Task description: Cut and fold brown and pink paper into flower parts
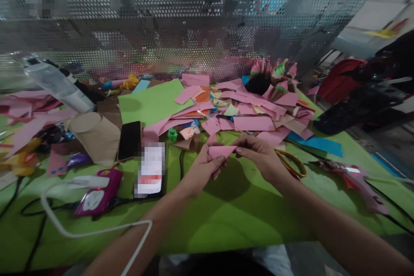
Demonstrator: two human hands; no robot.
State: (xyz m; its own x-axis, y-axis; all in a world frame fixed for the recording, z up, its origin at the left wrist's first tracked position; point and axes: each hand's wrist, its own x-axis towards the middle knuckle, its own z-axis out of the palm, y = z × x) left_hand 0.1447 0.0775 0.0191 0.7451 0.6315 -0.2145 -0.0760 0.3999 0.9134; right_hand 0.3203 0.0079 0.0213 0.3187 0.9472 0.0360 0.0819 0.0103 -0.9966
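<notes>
A small folded piece of pink paper (221,152) is held over the green tabletop (226,220). My left hand (205,168) grips it between thumb and fingers, with the fingertips curled beneath. At the paper's right tip, the thumb and forefinger of my right hand (257,153) are pinched together. Yellow-handled scissors (293,164) rest beside my right wrist. Just behind my hands is a pile of pink paper strips (254,123).
A pink glue gun (359,181) lies at right. At left are a dark phone (130,141), a lit phone (151,168), a magenta power bank (98,194) with cables, and a plastic bottle (60,84). A perforated metal panel (181,34) stands behind.
</notes>
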